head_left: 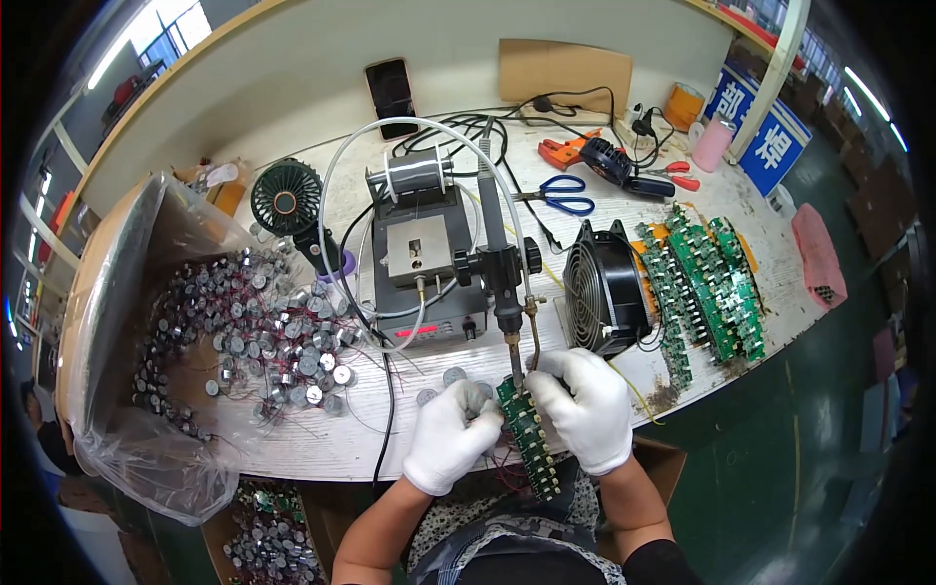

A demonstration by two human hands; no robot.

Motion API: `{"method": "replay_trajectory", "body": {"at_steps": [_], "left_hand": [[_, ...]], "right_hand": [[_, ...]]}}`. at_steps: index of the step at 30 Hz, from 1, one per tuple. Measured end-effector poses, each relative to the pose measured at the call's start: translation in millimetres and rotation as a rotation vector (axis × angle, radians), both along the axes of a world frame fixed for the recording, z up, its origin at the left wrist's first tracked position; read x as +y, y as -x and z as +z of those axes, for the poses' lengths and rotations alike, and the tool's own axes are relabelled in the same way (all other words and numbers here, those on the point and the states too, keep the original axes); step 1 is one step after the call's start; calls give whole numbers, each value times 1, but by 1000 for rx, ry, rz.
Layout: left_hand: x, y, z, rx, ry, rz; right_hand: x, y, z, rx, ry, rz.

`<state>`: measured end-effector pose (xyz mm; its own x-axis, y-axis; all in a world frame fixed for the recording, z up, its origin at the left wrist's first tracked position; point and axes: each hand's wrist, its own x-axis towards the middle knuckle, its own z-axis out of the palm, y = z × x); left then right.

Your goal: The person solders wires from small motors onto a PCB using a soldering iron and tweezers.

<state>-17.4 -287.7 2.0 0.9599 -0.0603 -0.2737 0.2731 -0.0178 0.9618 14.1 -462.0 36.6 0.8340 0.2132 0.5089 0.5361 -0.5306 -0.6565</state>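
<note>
A long green circuit board [532, 446] slants down past the front table edge, with a row of small components along it. My left hand [450, 437], white-gloved, is closed with its fingertips at the board's left edge, next to a few small round grey motors [454, 375]. White-gloved too, my right hand [591, 411] is pinched at the board's upper right; what lies between its fingertips is hidden. Right above the board's upper end, the tip of a soldering iron [505, 292] points down from its mount. Red wires [509, 474] hang under the board.
A solder feeder [414, 252] with a wire spool stands behind my left hand. Loose motors [283, 341] spill from a plastic-lined box [102, 322]. To the right are a black fan [614, 292] and stacked circuit boards [707, 288]. Blue scissors [565, 195], pliers [673, 174] and a phone [391, 96] lie farther back.
</note>
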Motion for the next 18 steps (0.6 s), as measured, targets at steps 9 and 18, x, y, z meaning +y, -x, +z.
{"method": "replay_trajectory", "body": {"at_steps": [9,18], "left_hand": [[-1,0,6,17,27,-9],[0,0,5,15,31,-29]], "right_hand": [[6,1,-7,111,-157,-58],[0,4,-10,236,-215,-28]]}}
